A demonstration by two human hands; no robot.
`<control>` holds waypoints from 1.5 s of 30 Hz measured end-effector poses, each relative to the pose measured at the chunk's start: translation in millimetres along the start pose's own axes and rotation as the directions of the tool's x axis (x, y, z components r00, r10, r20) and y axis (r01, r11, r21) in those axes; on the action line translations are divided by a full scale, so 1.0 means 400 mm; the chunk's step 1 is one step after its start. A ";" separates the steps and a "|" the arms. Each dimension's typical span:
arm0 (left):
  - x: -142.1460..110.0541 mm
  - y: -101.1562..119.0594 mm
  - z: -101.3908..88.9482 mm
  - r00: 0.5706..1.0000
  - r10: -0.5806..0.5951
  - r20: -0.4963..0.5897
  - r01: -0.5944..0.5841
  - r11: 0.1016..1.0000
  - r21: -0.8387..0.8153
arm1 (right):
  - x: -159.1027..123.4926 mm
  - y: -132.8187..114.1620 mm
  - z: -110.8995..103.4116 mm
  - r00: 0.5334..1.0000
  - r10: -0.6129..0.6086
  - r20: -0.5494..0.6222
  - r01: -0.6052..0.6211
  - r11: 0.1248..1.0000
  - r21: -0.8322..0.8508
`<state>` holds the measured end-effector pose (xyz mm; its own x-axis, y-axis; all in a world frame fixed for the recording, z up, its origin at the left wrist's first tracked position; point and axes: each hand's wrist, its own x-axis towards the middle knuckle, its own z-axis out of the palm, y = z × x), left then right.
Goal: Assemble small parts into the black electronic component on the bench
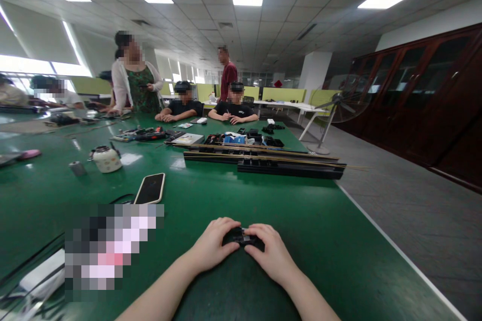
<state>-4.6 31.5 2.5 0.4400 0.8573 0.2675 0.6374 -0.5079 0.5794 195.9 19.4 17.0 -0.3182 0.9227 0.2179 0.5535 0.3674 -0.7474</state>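
Observation:
Both of my hands meet low in the head view, over the green tabletop (211, 195). Between them is a small black part (241, 237) with a greyish patch on it; its exact kind is too small to make out. My left hand (217, 242) grips its left side between thumb and fingers. From the other side, my right hand (268, 246) holds it the same way, fingers curved over the top and thumb below. The fingers cover much of the part.
Long black rails (289, 168) with thin brass-coloured rods lie ahead. A phone (150, 188), a cream pot (107, 159), a white power bank-like block (43, 273) and cables are at left. Two people sit across the table; others stand beyond. The table edge (395, 248) runs along the right.

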 end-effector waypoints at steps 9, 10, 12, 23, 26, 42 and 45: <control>-0.004 0.008 -0.004 1.000 0.003 -0.011 -0.003 1.000 -0.004 | -0.001 -0.002 0.000 0.998 0.064 -0.024 -0.065 0.998 -0.015; -0.004 0.008 -0.004 1.000 0.001 -0.014 -0.001 1.000 -0.005 | -0.001 0.001 0.002 0.997 0.066 -0.027 -0.067 0.998 -0.012; -0.001 0.008 -0.004 1.000 0.000 -0.017 0.000 1.000 -0.005 | -0.002 0.006 0.004 0.997 0.069 -0.032 -0.070 0.998 -0.008; -0.002 0.003 0.000 1.000 0.006 -0.023 -0.006 1.000 -0.007 | -0.001 0.013 0.007 0.997 0.069 -0.044 -0.068 0.997 0.022; -0.003 0.001 0.001 1.000 0.008 -0.028 -0.008 1.000 -0.006 | -0.001 0.013 0.007 0.996 0.072 -0.043 -0.072 0.997 0.023; -0.003 0.012 -0.006 1.000 0.008 -0.018 -0.008 1.000 -0.012 | -0.001 0.015 0.006 0.997 0.072 -0.031 -0.072 0.997 0.002; -0.003 0.012 -0.006 1.000 0.004 -0.016 -0.005 1.000 -0.018 | -0.002 0.012 0.004 0.997 0.077 -0.029 -0.077 0.997 0.001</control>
<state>-3.5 28.3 7.0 0.4324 0.8563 0.2826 0.6241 -0.5104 0.5916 197.4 20.1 12.2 -0.2519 0.9513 0.1778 0.5758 0.2950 -0.7625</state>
